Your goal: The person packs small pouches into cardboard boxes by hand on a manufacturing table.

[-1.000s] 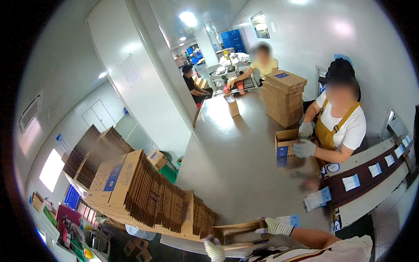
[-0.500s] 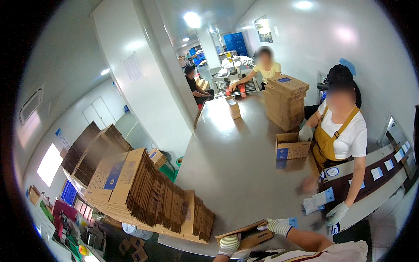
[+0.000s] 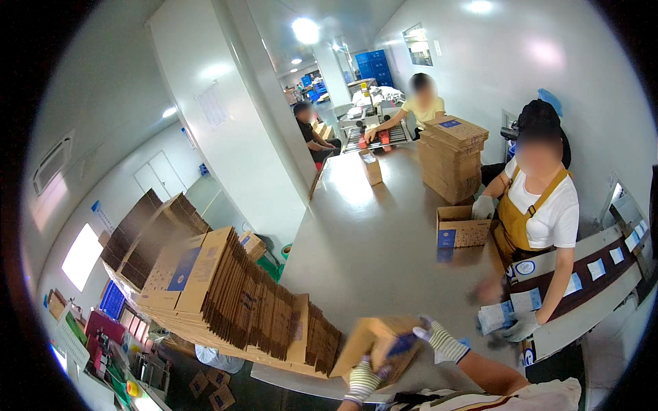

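Head view, now: wearer's L hand (image 3: 367,379) & R hand (image 3: 441,337), both in striped gloves, are at a brown cardboard carton (image 3: 370,342), btm centre, at the near end of a long grey table (image 3: 363,267). Carton is tilted & motion-blurred. L hand lies against its near side, fingers apart on the cardboard; can't tell if it pinches an edge. R hand is at the carton's right end, fingers spread w/ thumb apart; can't tell if they touch. A white-&-blue packet (image 3: 444,356) peeks out by R wrist, partly hidden.

Just left of the carton: a long leaning stack of flat cartons (image 3: 253,312), brown w/ blue panels.

Right side: co-worker (image 3: 555,219) in white tee & mustard apron, one gloved hand at an open carton (image 3: 462,236), the other down beside loose packets (image 3: 504,315) at the end of a dark red conveyor (image 3: 582,281) carrying more of them.

Farther up the table: a tall pile of cartons (image 3: 451,164) & a small upright box (image 3: 371,168). Behind: 2nd person (image 3: 421,109), yellow top, arm out over a roller track; another, in black, sits at left by the column (image 3: 226,103).
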The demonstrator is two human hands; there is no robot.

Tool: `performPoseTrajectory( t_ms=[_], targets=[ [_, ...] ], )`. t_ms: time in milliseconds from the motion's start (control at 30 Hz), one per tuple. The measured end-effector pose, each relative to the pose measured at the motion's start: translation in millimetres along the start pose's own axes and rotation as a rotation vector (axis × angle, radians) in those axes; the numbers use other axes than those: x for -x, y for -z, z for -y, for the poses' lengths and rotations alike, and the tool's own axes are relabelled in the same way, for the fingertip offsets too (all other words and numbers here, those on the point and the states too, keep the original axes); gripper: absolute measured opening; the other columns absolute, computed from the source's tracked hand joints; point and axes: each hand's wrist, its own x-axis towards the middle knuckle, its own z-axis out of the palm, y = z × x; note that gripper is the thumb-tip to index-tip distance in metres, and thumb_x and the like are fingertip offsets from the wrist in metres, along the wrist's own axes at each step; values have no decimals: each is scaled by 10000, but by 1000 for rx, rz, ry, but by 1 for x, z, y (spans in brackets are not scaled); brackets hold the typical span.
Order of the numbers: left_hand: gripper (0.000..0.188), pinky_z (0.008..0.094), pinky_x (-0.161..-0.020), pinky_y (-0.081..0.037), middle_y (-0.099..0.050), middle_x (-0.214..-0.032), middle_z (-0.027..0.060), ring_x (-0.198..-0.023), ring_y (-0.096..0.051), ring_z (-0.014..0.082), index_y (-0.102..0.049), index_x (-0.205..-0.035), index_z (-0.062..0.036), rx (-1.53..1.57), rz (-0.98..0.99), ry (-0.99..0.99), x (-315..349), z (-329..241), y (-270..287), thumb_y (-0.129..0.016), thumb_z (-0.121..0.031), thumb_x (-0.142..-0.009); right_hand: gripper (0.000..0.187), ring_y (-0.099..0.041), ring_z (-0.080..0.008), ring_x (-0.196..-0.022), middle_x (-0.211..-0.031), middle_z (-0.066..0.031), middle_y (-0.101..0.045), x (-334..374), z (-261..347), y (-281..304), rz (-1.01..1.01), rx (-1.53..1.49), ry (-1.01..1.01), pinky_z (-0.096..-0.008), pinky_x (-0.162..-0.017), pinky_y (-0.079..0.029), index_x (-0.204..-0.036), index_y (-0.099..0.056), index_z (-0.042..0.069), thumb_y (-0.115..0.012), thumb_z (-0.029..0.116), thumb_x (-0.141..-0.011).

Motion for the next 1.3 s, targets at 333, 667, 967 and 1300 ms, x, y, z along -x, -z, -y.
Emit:
performPoseTrajectory(
  t_ms=[333, 667, 967, 1300],
  targets=[
    [505, 383, -1026, -322, -569, -1188, 113, -1164, -475, 250, -449, -1290, -55, -4, 65, -378, 26, 126, -197, -561, -289, -857, 634, -610, -343, -946, -1060, -199, -621, 25, 79, -60, 473, 1018, 464, -400, -803, -500, -1167, -542, -13, -606, 487, -783],
    [558, 442, -682, -498, -580, -1028, 244, -812, -593, 372, -416, -1251, 4, -116, -362, -145, 97, 5, 63, -587, -325, -834, 268, -614, -318, -991, -1082, -139, -630, 30, -6, -71, 781, 1275, 720, -411, -751, -525, -1077, -602, 117, -473, 216, -864],
    [178, 396, -605, -523, -667, -818, 127, -716, -662, 262, -617, -919, -69, -740, 712, -556, 12, -44, 40, -511, -178, -827, 80, -567, -231, -847, -826, -59, -596, 3, -6, -54, 593, 1390, 1117, -387, -761, -467, -763, -595, 132, -539, 187, -744],
    [306, 403, -584, -496, -641, -722, 132, -630, -637, 285, -547, -1064, -28, -616, 364, -404, 15, -68, 22, -512, -204, -816, 394, -501, -308, -1127, -1243, -148, -495, 123, -47, 49, 545, 1031, -118, -420, -919, -420, -1169, -526, 113, -564, 270, -810]
  ],
)
